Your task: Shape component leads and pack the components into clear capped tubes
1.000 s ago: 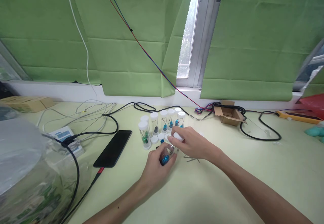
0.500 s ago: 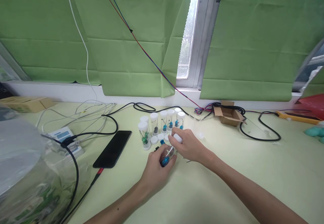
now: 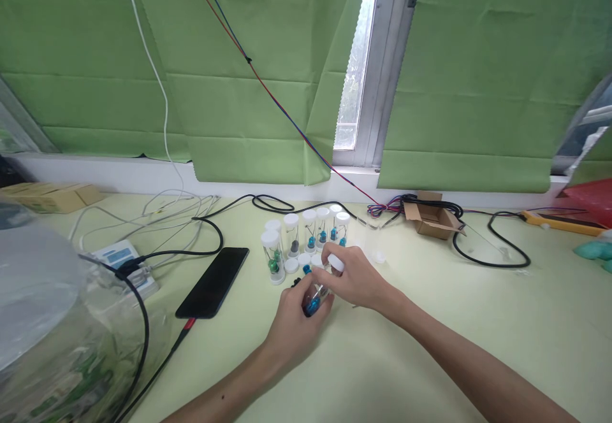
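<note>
My left hand [image 3: 296,321] is wrapped round a small clear vial [image 3: 313,299] with a blue part inside, held tilted just above the pale green table [image 3: 430,359]. My right hand [image 3: 356,279] pinches a white cap [image 3: 336,262] at the vial's upper end. Just behind both hands stands a cluster of capped clear vials [image 3: 306,235] with blue, green and dark parts in them. Loose white caps [image 3: 297,262] lie at their feet.
A black phone [image 3: 213,281] lies to the left, with black and white cables [image 3: 191,219] around it. A clear plastic bag [image 3: 52,321] fills the near left. An open cardboard box [image 3: 433,218] and a black cable loop [image 3: 497,248] sit at the back right.
My right hand with the white cap has drawn a little nearer to the vial in my left hand. The rest of the scene has not moved.
</note>
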`<action>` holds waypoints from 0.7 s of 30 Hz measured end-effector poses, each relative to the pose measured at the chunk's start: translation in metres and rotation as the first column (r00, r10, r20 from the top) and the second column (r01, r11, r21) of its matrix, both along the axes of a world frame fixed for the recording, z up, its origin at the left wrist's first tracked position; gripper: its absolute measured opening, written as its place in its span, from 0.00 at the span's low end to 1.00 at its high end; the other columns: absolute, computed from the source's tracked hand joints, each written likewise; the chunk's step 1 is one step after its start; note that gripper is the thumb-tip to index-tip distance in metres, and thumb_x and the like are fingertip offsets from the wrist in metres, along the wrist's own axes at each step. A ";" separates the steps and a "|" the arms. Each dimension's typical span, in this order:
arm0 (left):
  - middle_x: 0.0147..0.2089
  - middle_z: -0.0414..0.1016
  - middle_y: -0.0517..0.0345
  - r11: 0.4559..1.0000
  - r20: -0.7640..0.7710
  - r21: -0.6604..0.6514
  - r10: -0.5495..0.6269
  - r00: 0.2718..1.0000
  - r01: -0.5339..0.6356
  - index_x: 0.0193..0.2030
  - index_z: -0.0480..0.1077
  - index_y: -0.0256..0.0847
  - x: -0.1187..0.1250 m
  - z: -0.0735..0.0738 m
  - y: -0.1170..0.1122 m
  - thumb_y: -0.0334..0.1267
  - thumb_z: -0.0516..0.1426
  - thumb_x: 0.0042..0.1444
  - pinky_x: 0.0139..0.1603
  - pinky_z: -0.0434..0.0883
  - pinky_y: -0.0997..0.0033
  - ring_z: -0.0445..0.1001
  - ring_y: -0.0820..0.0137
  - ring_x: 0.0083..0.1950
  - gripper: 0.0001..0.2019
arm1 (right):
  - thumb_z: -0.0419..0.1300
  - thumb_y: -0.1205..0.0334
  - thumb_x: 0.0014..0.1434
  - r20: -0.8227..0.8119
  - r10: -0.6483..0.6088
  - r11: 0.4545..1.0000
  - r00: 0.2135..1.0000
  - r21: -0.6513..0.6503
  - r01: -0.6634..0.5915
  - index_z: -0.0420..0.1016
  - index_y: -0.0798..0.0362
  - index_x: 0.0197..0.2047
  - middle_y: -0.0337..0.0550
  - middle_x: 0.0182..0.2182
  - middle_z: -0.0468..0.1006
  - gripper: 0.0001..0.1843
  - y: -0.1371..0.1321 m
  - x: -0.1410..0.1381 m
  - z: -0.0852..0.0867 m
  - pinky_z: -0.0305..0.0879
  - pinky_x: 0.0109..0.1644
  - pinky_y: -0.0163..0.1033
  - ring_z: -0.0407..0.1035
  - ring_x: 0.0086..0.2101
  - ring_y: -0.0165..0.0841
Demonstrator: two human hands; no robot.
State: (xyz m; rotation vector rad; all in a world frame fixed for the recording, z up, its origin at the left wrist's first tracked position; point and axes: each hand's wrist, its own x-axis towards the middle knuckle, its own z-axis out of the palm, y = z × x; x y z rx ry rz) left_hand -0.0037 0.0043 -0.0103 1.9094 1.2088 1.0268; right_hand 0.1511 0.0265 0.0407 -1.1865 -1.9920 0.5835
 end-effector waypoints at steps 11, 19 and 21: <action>0.23 0.56 0.67 1.000 -0.018 0.001 -0.013 1.000 0.013 0.33 0.63 0.42 -0.001 0.001 -0.001 0.42 0.55 0.59 0.26 0.51 0.73 0.52 0.74 0.25 0.08 | 0.54 0.60 0.58 -0.031 -0.006 1.000 0.999 0.010 0.006 0.55 0.49 0.27 0.29 0.16 0.56 0.11 -0.001 -0.002 -0.003 0.46 0.23 0.31 0.48 0.18 0.26; 0.23 0.55 0.67 1.000 -0.008 0.001 -0.016 1.000 0.016 0.32 0.62 0.42 0.000 0.001 -0.001 0.43 0.55 0.59 0.26 0.51 0.73 0.52 0.73 0.25 0.09 | 0.52 0.62 0.59 -0.035 0.016 0.999 0.999 0.045 -0.015 0.55 0.49 0.27 0.30 0.17 0.58 0.11 0.002 -0.002 -0.008 0.47 0.25 0.32 0.51 0.20 0.27; 0.23 0.54 0.67 1.000 -0.003 0.002 -0.018 1.000 0.018 0.31 0.61 0.42 0.000 0.001 -0.001 0.43 0.55 0.59 0.26 0.51 0.73 0.51 0.73 0.25 0.09 | 0.52 0.62 0.59 -0.039 0.024 0.998 0.999 0.057 -0.022 0.54 0.49 0.27 0.30 0.18 0.58 0.11 0.001 -0.002 -0.008 0.47 0.25 0.32 0.51 0.20 0.27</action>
